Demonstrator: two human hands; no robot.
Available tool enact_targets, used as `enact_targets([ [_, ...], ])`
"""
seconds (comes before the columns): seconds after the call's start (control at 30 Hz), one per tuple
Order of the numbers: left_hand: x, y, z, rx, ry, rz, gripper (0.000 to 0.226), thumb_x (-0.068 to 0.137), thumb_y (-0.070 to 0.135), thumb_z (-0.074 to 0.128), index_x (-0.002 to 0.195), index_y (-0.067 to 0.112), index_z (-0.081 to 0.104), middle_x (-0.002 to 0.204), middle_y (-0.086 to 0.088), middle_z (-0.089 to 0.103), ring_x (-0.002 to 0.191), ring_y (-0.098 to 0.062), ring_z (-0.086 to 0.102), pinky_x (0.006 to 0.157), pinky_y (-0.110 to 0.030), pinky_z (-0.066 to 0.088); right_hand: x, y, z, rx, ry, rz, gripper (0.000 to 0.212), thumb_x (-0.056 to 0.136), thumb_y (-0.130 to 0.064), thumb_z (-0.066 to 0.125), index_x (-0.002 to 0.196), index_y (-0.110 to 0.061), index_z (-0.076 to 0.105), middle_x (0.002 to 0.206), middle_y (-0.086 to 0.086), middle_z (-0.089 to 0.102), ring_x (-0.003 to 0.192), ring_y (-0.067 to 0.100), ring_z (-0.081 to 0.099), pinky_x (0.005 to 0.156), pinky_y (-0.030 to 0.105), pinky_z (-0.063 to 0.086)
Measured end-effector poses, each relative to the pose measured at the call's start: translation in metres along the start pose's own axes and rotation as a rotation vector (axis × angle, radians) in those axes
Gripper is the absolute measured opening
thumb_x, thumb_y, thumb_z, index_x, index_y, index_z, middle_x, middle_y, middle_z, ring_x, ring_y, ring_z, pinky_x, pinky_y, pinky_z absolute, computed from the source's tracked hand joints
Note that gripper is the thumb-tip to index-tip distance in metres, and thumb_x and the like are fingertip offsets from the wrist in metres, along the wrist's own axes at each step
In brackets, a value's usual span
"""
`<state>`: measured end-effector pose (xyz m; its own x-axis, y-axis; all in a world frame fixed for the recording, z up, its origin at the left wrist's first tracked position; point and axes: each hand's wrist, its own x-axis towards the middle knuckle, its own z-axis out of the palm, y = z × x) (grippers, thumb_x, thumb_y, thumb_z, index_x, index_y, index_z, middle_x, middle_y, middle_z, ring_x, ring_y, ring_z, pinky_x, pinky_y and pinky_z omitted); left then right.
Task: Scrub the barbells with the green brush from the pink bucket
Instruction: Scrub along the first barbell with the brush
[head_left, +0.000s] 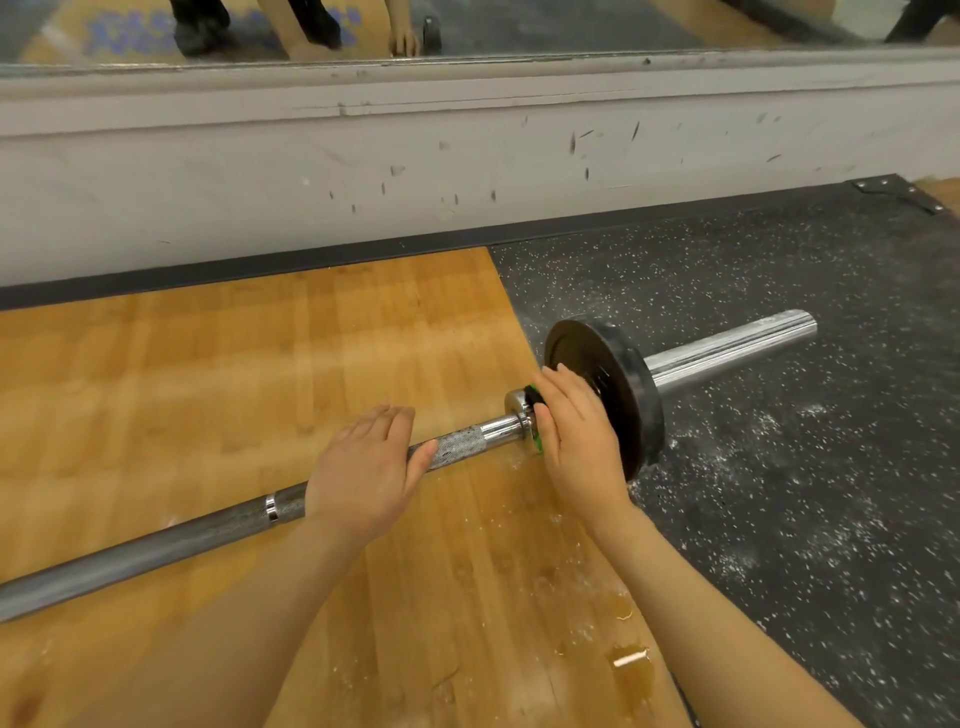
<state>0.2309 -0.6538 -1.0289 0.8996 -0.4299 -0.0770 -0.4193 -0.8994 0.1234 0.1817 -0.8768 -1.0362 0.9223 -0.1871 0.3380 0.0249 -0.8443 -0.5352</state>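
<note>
**Both hands down at the bar**

The left hand (363, 470) lies palm-down with straight fingers laid flat across the barbell (208, 525) shaft, its bare forearm running back to the near left. The right hand (579, 441), farther right, curls over the green brush (535, 415) and presses it at the collar, its forearm stretching back to the near right.

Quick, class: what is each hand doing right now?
Left hand: open, resting flat on the barbell.
Right hand: gripping the green brush at the collar.
</note>
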Motion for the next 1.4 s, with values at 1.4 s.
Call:
enact_targets([
  [1.4, 0.001, -0.001, 0.004, 0.037, -0.001, 0.015, 0.088, 0.086, 0.059, -0.012, 0.143, 0.014, 0.037, 0.145, -0.003, 0.046, 0.142, -0.018, 0.030, 0.112, -0.032, 0.024, -0.021, -0.002, 0.016, -0.125, 0.169, -0.150, 0.037, 0.098, -0.019, 0.046, 0.127, 0.001, 0.059, 0.131, 0.016, 0.057, 0.127, 0.031, 0.047, 0.112, 0.033, 0.031],
])
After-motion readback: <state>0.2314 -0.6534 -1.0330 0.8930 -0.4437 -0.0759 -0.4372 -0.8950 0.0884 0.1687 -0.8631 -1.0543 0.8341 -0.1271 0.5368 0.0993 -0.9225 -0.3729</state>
